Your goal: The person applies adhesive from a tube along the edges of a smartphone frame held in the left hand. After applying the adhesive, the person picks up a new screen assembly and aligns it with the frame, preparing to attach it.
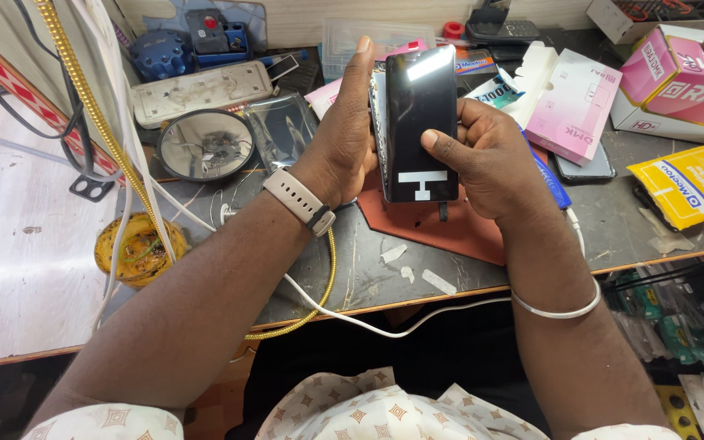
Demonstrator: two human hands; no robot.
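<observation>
Both hands were up over the surface (482,269), gripping one phone (422,122) between them. Left hand (344,143) was wrapped along the phone's left edge, fingers stretched up past its top corner; pale strap watch (299,200) on that wrist. Right hand (482,155) was closed on the right edge, thumb pressed onto the dark glass low down, just above a white T-shaped sticker (422,181). White bangle (560,308) on the right wrist.

Phone was held upright, screen toward the camera, black and glossy with a light reflection near the top. Along its left side a second layer showed behind the glass; couldn't tell whether it was separated or just the frame.

Directly below the phone, a reddish-brown mat (442,228) lay on the surface. A round mirror (205,145) sat well left of the hands, with a white power strip (201,90) behind it. Pink boxes (572,106) and a yellow packet (694,181) were off to the right. A second dark phone (584,167) lay flat just right of the right hand. A white cable (385,326) ran along the front edge.
</observation>
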